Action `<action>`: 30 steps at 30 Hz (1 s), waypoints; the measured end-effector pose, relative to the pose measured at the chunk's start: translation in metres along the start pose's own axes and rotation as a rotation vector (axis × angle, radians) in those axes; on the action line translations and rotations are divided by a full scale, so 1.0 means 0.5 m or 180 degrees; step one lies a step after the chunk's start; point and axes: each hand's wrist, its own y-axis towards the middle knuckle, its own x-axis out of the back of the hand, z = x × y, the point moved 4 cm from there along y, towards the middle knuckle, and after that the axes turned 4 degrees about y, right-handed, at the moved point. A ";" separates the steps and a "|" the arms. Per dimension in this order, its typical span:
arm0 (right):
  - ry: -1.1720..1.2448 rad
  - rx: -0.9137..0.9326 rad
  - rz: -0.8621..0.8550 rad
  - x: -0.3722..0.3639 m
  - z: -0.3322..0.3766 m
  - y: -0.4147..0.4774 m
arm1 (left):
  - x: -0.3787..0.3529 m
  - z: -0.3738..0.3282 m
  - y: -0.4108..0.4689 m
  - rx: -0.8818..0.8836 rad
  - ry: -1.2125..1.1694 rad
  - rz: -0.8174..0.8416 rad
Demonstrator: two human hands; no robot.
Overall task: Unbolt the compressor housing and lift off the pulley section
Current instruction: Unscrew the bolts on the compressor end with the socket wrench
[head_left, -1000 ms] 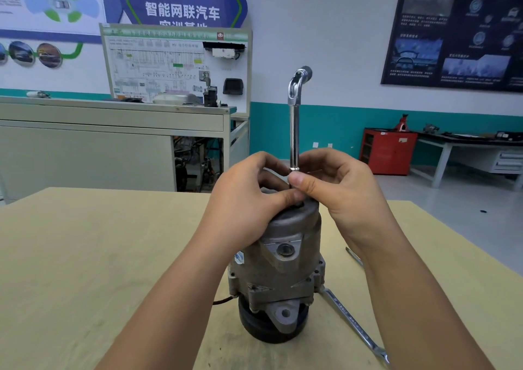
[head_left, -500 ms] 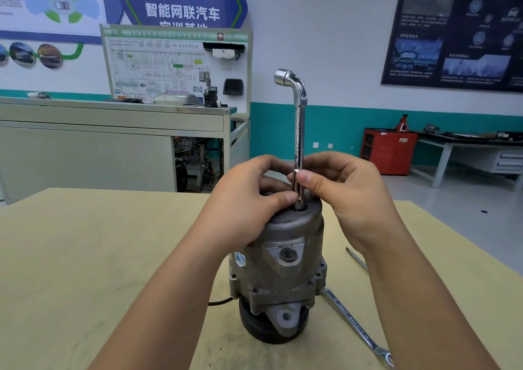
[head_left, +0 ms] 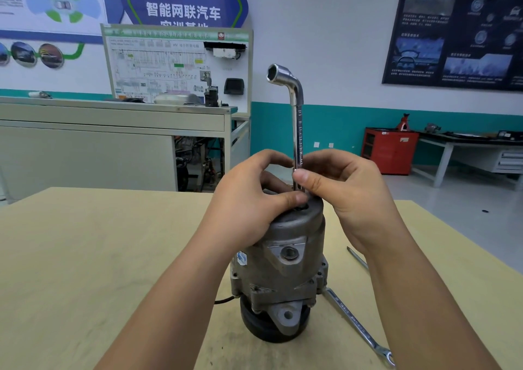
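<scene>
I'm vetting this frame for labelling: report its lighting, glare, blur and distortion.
Head view: even indoor light, a faint shadow under the compressor on the table; bright glints along the L-shaped socket wrench; left hand, right hand and compressor sharp; the dark wall poster soft, its small text unreadable, its edges leaning from wide-angle stretch.

Both bare forearms rose from the lower edge and met at the middle, wrists slightly bent. The left hand (head_left: 249,202) lay palm down with its heel on the compressor housing (head_left: 294,234), fingers arched, its thumb tip set against the foot of the upright L-shaped socket wrench (head_left: 297,132). The right hand (head_left: 351,197) faced it, thumb pressed across the shaft just above the left thumb and index finger curled behind, pinching it.
</scene>
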 end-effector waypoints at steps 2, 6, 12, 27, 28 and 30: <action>-0.0052 0.0016 -0.0006 0.000 -0.001 0.000 | 0.000 -0.001 -0.001 -0.0016 0.0005 -0.0001; -0.0110 0.0043 0.0014 0.003 -0.001 0.000 | 0.001 -0.003 -0.002 -0.0066 -0.0010 0.0107; -0.0095 -0.0006 0.0024 0.005 0.000 -0.002 | 0.001 -0.003 -0.003 -0.0079 -0.0057 0.0195; -0.0149 0.0068 -0.0025 0.007 -0.008 0.003 | 0.000 -0.004 0.001 -0.0018 0.0062 0.0094; -0.0124 0.0074 -0.0010 0.006 -0.007 0.003 | 0.001 -0.003 0.001 -0.0014 0.0047 0.0126; -0.0061 0.0099 0.0036 0.004 -0.005 0.003 | 0.003 0.001 0.002 -0.0010 -0.0044 0.0233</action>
